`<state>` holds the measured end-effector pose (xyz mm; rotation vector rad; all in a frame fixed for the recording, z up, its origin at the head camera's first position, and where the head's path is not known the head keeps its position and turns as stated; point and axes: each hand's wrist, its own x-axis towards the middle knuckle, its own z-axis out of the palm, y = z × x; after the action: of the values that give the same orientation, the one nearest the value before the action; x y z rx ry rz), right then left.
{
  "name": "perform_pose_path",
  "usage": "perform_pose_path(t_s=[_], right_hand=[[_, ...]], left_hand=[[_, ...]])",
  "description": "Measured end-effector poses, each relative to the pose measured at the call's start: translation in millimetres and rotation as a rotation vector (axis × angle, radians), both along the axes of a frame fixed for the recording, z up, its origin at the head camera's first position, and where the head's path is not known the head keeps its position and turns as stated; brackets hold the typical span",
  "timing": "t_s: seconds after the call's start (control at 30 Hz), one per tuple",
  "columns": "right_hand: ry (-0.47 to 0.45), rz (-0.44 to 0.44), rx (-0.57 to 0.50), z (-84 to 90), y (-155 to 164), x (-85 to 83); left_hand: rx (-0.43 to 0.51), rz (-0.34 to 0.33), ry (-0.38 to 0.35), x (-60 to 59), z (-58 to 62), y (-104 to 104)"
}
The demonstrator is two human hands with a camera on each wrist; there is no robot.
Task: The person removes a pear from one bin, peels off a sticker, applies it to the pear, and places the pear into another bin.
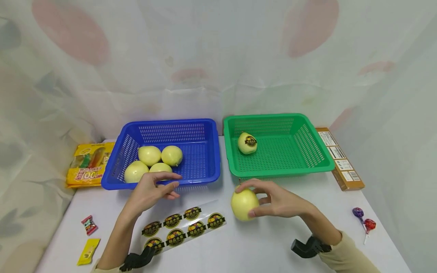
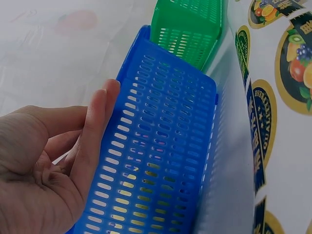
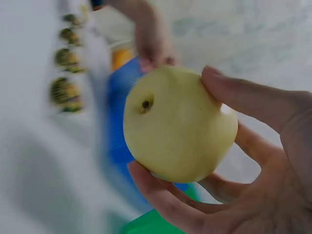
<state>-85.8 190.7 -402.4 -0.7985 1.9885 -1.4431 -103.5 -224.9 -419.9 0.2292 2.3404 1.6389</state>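
Observation:
My right hand (image 1: 276, 199) grips a pale yellow-green pear (image 1: 244, 204) between thumb and fingers, in front of the green basket (image 1: 280, 174). In the right wrist view the pear (image 3: 178, 126) shows its dark blossom end and a bare skin. At the front rim of the blue basket (image 1: 213, 151), my left hand (image 1: 151, 189) holds nothing, its fingers loosely extended. Several more pears (image 1: 172, 156) lie in the left part of that basket. One pear (image 1: 246, 143) with a black and gold label sits in the green basket. A clear sheet of round fruit stickers (image 1: 184, 227) lies between my forearms.
A yellow snack bag (image 1: 89, 165) stands left of the blue basket. Nearer on the left lie a red candy (image 1: 89, 225) and a yellow packet (image 1: 88, 251). A brown box (image 1: 341, 161) lies right of the green basket, with two lollipops (image 1: 368, 224) closer. A patterned curtain hangs behind.

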Motion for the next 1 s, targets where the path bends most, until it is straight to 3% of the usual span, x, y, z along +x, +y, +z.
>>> perform_pose_path(t_s=[0.2,0.37,0.67,1.0], right_hand=[[-0.050,-0.050,0.041,-43.4,18,20.2],[0.010,-0.091,0.096,-61.6,27,27.8],[0.155,-0.122,0.166,-65.4,31,37.2],[0.187,-0.144,0.175,-58.3,32,38.8]], left_hand=[[-0.006,0.000,0.003,0.3,-0.3,-1],[0.000,-0.002,-0.002,0.5,-0.3,0],[0.013,-0.006,0.009,1.7,-0.2,1],[-0.011,-0.010,0.053,6.6,-0.6,-1]])
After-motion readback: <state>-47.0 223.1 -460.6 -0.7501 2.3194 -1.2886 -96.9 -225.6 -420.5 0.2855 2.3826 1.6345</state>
